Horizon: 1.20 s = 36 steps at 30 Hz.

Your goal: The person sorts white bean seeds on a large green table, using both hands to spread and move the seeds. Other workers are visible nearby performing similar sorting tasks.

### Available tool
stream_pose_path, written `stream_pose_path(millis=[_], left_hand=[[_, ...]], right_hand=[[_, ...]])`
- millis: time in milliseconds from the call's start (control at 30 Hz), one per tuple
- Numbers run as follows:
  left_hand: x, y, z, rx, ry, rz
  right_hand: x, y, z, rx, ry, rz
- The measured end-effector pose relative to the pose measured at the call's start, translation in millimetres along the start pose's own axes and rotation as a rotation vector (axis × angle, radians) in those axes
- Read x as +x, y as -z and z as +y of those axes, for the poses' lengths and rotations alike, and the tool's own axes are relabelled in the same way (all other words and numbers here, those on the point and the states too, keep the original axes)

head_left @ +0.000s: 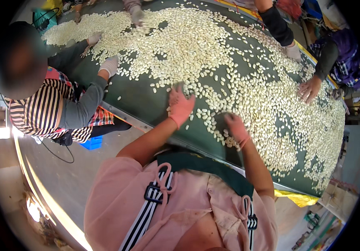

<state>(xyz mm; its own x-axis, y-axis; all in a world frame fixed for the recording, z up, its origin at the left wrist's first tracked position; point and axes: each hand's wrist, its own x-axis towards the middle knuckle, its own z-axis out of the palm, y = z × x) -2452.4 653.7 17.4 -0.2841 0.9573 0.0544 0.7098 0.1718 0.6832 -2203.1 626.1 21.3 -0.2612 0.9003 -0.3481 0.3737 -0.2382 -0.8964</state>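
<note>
Large white beans point(192, 46) lie loose over a dark green table or belt surface point(146, 100). My left hand point(180, 105), in a pink glove with greyish fingertips, is open at the near edge of the main pile. Its thumb stands apart from the fingers, which reach the nearest beans. To its right, my right hand point(237, 129), gloved the same way, rests low over the surface with its fingers stretched forward and slightly blurred. A few beans point(230, 141) lie beside its wrist. No bean shows in either hand, though the undersides of both are hidden.
At left, a person in a striped top point(42, 102) reaches over the beans with gloved hands point(109, 65). Across the surface, other people's hands point(309, 88) are among the beans. The surface's metal edge point(134, 121) runs before me. A blue crate point(91, 143) stands below it.
</note>
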Motion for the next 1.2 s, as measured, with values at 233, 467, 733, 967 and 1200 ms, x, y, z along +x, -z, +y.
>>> stream_pose_path(millis=[233, 467, 733, 967, 1200], left_hand=[[39, -28, 23, -0.272, -0.133, -0.374], [156, -19, -42, 0.134, 0.042, 0.356], [155, -51, 48, -0.400, -0.112, -0.468], [355, -26, -20, 0.295, 0.059, 0.156], [292, -60, 35, -0.471, -0.158, -0.810]], right_hand=[[32, -27, 2, -0.332, -0.024, 0.096], [51, 24, 28, -0.681, -0.126, 0.883], [53, 24, 42, -0.613, -0.117, 0.878], [51, 22, 27, -0.646, -0.124, 0.883], [54, 24, 29, -0.575, -0.117, 0.891]])
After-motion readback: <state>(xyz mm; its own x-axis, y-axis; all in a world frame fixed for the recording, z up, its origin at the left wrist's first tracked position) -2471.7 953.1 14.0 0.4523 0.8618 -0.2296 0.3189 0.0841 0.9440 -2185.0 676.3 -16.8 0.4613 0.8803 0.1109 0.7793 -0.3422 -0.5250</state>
